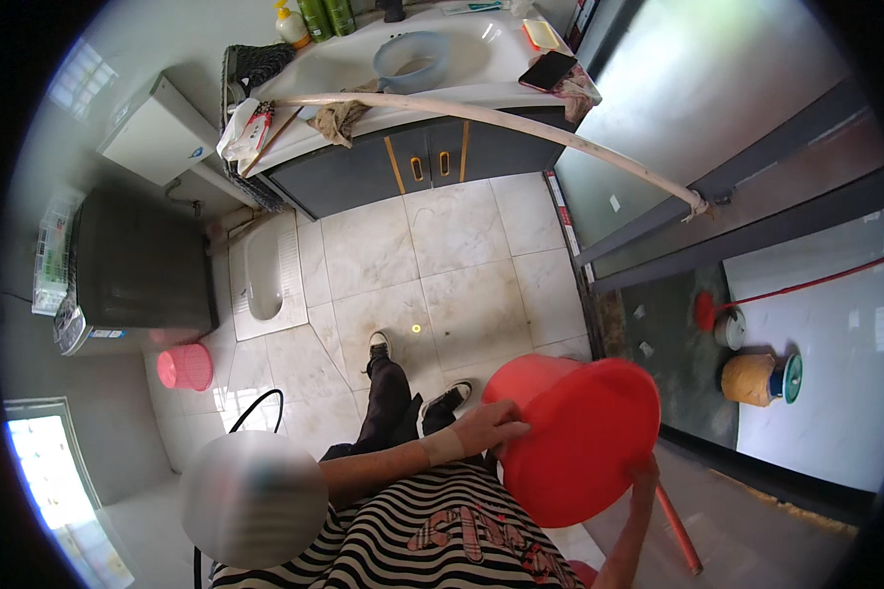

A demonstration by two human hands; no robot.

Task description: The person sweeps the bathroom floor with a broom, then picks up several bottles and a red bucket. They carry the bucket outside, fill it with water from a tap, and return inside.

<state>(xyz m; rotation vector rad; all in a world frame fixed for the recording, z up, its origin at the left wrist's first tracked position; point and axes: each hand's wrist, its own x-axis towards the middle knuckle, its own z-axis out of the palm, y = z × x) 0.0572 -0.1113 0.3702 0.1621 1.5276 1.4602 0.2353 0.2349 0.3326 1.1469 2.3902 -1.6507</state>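
Note:
A large red bucket (580, 442) is tilted in front of my body, its broad round end toward the upper right. My left hand (493, 429) lies across its left side, fingers bent over the edge. On the opposite side, my right hand (644, 472) grips the bucket near its edge, the fingertips partly hidden. A red stick (676, 530) slants down past my right wrist; I cannot tell whether the hand touches it.
Ahead stands a grey vanity (363, 175) with a white sink, a blue basin (412, 61) and a long pale pole (521, 123) across its front. A squat toilet (265, 280), pink bucket (185, 367) and dark washing machine (142, 265) are left. A glass door frame (658, 231) is right.

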